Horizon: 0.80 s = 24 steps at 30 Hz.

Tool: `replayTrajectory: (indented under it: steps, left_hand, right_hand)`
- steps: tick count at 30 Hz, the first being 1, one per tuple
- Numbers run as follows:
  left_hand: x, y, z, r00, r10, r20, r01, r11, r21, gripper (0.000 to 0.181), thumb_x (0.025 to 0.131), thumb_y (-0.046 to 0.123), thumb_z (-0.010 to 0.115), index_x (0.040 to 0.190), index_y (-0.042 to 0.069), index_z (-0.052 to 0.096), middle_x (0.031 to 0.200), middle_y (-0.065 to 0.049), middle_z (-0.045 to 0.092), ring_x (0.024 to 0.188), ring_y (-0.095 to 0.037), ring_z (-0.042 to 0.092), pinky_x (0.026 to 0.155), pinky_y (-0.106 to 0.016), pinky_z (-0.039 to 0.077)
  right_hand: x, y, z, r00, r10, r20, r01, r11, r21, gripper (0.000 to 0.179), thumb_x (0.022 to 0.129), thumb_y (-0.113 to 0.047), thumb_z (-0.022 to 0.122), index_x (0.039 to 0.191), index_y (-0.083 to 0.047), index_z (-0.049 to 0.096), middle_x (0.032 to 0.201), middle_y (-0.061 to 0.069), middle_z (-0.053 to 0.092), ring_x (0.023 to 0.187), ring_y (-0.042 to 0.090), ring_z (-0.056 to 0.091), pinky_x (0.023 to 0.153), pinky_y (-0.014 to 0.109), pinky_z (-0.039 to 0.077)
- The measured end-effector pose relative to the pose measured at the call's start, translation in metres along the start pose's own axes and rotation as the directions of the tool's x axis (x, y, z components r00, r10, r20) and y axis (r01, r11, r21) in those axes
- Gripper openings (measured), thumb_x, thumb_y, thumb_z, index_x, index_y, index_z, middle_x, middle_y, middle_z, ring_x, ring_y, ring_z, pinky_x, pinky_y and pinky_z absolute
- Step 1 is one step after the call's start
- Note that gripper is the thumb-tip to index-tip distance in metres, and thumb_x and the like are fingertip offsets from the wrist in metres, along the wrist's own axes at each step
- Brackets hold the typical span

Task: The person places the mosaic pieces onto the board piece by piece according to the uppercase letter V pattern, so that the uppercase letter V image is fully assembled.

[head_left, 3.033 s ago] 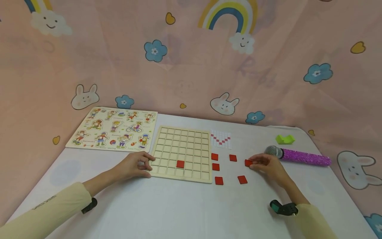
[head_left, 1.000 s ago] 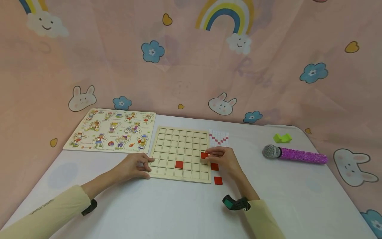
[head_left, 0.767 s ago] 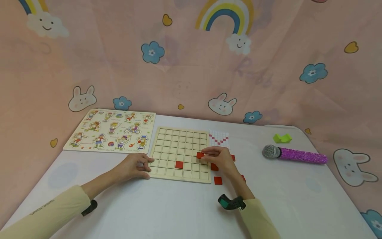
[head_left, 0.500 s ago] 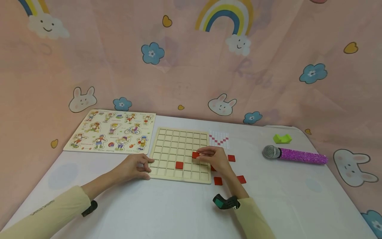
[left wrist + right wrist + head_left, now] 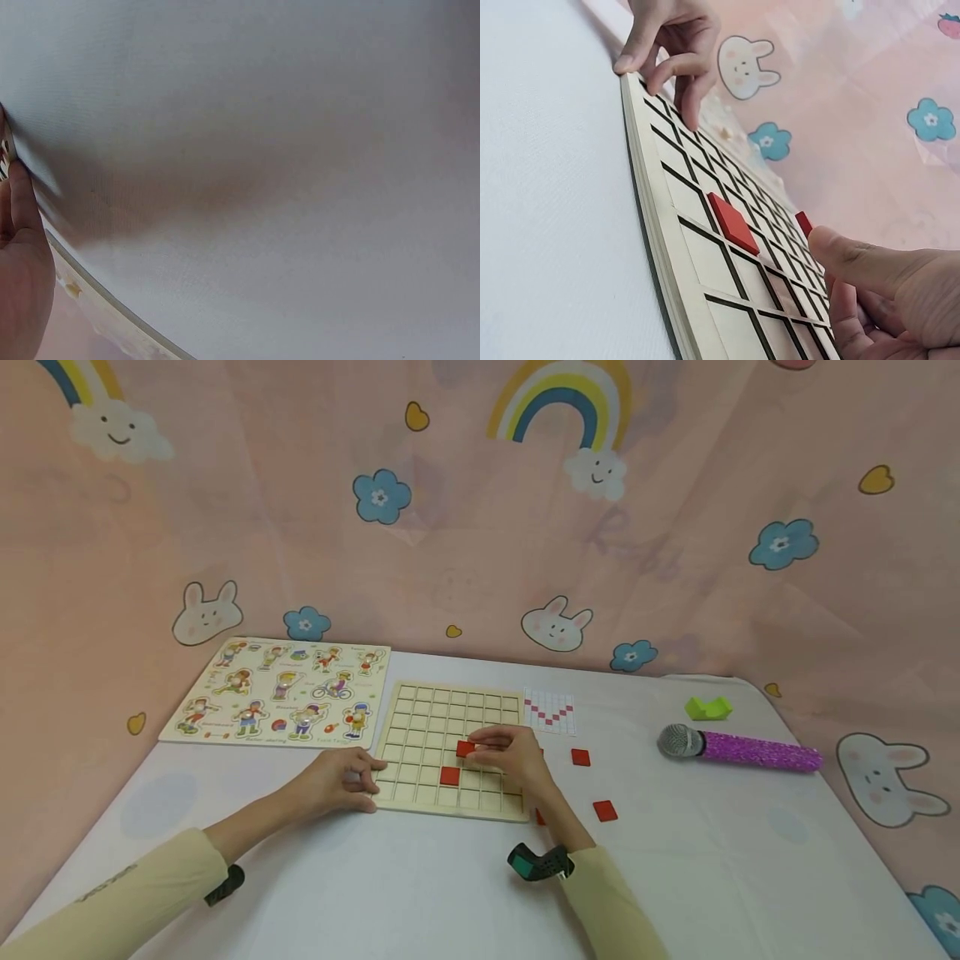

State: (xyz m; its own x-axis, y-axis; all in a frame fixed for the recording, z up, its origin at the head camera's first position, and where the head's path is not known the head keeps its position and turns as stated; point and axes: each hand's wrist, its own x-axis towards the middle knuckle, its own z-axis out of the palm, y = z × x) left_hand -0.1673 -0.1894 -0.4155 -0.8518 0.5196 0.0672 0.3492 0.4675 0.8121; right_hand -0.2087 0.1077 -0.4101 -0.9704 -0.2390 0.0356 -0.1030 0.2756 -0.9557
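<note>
Evidently, the two hands split the work at the board (image 5: 420, 721), which lies flat on the counter (image 5: 337, 885). The left hand (image 5: 341, 781) is partly curled, thumb at the near left corner and bent fingers at the left rim; gripping there probably stops the board from sliding while leaving nearly all its cells free. Across from it, the right hand (image 5: 510, 756) is drawn into a pinch, with a red tile (image 5: 465, 748) between thumb and fingers. It has the tile by one side, so the rest juts out ahead of the fingers, which should help in lining it up with a square cell. This tile is over the board, a little beyond and to the right of the placed tile (image 5: 450, 776), and looks raised off the surface. Loose tiles (image 5: 581, 757) lie on the counter to the right of the board, some partly hidden by the right arm, a spot that suits short reaches. Beside the board's far right corner is the card (image 5: 549, 711), its red V facing up, likely for reference. The microphone (image 5: 757, 750) and green block (image 5: 708, 708) lie well off to the right, and the picture board (image 5: 275, 692) to the left, out of the right arm's way.
</note>
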Motion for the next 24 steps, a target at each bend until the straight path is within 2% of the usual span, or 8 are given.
replayTrajectory:
  steps: [9, 17, 24]
  left_hand:
    - [0.0, -0.002, 0.0, 1.0, 0.004, 0.003, -0.004, 1.0, 0.001, 0.022, 0.07, 0.003, 0.082, 0.073, 0.005, 0.06, 0.118, -0.023, 0.061, 0.114, -0.039, 0.057, 0.084, -0.02, 0.055]
    - [0.0, -0.002, 0.0, 1.0, -0.002, 0.0, 0.002, 1.0, -0.005, 0.023, 0.07, 0.005, 0.083, 0.073, 0.006, 0.061, 0.118, -0.023, 0.061, 0.116, -0.04, 0.055, 0.084, -0.02, 0.055]
    - [0.0, -0.002, -0.001, 1.0, 0.004, 0.003, -0.004, 1.0, 0.009, 0.022, 0.07, 0.006, 0.083, 0.073, 0.007, 0.061, 0.119, -0.022, 0.061, 0.117, -0.04, 0.054, 0.085, -0.02, 0.055]
  right_hand:
    - [0.007, 0.003, 0.015, 0.999, -0.032, 0.029, 0.033, 0.998, -0.049, 0.026, 0.077, -0.004, 0.079, 0.1, 0.005, 0.071, 0.099, 0.018, 0.071, 0.086, 0.024, 0.068, 0.078, 0.025, 0.058]
    - [0.012, -0.001, 0.026, 0.999, -0.029, 0.044, 0.033, 0.995, -0.097, 0.023, 0.075, -0.001, 0.079, 0.096, 0.002, 0.071, 0.095, 0.012, 0.072, 0.083, 0.018, 0.067, 0.076, 0.024, 0.058]
    - [0.015, -0.001, 0.032, 0.995, -0.085, 0.056, 0.093, 0.98, -0.178, 0.022, 0.074, 0.0, 0.08, 0.094, 0.003, 0.071, 0.09, 0.012, 0.071, 0.078, 0.017, 0.066, 0.071, 0.023, 0.059]
